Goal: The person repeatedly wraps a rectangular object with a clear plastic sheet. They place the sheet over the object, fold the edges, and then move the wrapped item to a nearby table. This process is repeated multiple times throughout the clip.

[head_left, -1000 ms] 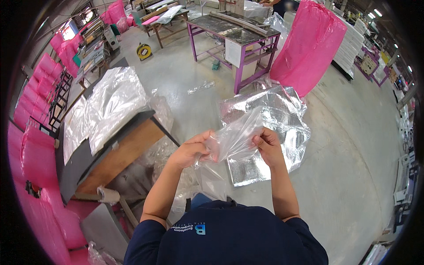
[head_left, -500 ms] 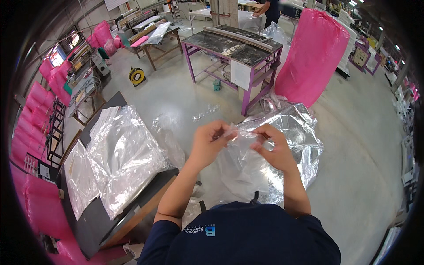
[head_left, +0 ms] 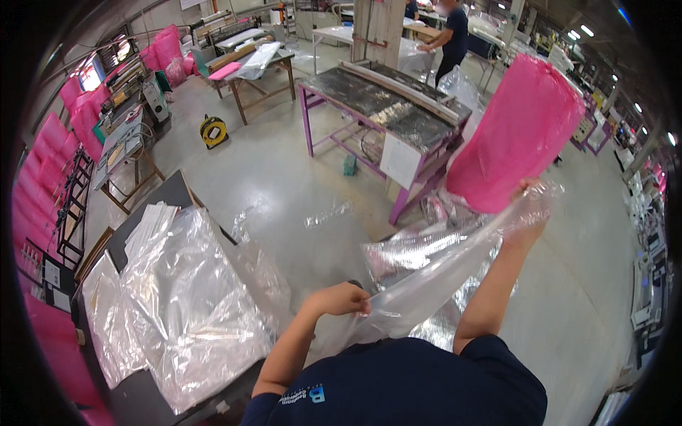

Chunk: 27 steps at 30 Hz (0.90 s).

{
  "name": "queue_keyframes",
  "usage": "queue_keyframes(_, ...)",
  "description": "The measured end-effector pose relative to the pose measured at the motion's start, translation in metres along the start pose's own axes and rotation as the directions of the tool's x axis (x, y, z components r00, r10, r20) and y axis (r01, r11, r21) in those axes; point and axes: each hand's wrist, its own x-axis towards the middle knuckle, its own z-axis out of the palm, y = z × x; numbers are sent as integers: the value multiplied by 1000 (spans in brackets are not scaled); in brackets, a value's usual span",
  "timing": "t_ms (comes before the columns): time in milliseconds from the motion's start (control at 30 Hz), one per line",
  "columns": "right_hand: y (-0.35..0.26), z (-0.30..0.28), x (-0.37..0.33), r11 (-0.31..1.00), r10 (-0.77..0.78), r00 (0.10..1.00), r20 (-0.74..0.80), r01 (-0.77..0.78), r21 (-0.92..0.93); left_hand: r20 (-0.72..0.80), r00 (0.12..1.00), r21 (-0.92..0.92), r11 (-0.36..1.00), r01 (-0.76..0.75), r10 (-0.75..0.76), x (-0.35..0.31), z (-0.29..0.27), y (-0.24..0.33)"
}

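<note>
film point(head_left: 426, 284), bag or sheet, slants from the left hand point(head_left: 342, 299), grip pinching it, over the right hand point(head_left: 528, 211), whose grip i can't tell; plastic point(head_left: 206, 312) overhangs the bench's point(head_left: 175, 190) right edge.

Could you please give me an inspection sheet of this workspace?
Surface: dark grey tabletop at left, bearing crumpled clear plastic sheets.
Job's things: long transparent plastic film.
Clutter: loose clear plastic scrap and crinkled silver foil sheet on the grey floor.
Hands: left hand pinches the film's near end; right hand raised at its far end, grip unclear.
Cables: yellow-and-black round reel on the floor; cable unclear.
Surroundings: purple-framed black-topped table, tall pink plastic-wrapped roll.
</note>
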Motion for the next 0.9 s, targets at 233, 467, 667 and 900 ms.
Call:
queue_keyframes(233, 132, 99, 20, 905, 415, 477, 774, -302, -299, -760, 609, 183, 974, -136, 228, 68, -145, 53)
queue_keyframes(467, 231, 153, 113, 944, 311, 531, 788, -76, -321, -675, 713, 281, 960, 10, 190, 116, -259, 66)
queue_keyframes(667, 274, 142, 200, 914, 309, 699, 645, -31, -405, -87, 996, -188, 982, 20, -37, 107, -246, -70)
queue_keyframes(900, 359, 133, 243, 827, 340, 823, 454, -32, -562, -200, 751, 361, 665, 654, -629, 69, -354, -165)
